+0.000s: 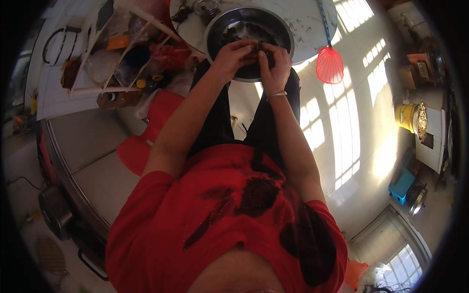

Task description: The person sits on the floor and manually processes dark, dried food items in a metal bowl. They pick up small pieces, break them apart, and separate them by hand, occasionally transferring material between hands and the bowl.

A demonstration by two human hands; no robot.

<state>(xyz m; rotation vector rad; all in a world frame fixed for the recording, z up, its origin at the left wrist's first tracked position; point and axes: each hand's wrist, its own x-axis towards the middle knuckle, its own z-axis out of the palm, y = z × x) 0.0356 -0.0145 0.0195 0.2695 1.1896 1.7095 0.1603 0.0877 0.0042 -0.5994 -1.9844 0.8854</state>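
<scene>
A round stainless steel basin (250, 77) rests at the near edge of a marble-patterned table (311, 40), partly over my knees. Dark, crumbly plant-like material (261, 32) lies inside it. Above the basin, my left hand (236, 55) and my right hand (274, 65) meet, their fingertips pinching a small dark piece (259, 46) of the same stuff. A light-coloured bangle circles my right wrist. A glass jar (206, 7) stands behind the basin to the left, beside a dark dried clump (182, 14). Thin dark bits are scattered on the tabletop right of the basin.
A red fly swatter (329, 66) with a blue handle hangs over the table's right edge. A wooden rack (121, 89) with bags and bottles stands at the left, near a red plastic chair (135, 150). A yellow bucket (406, 117) and a blue box (402, 186) are far right.
</scene>
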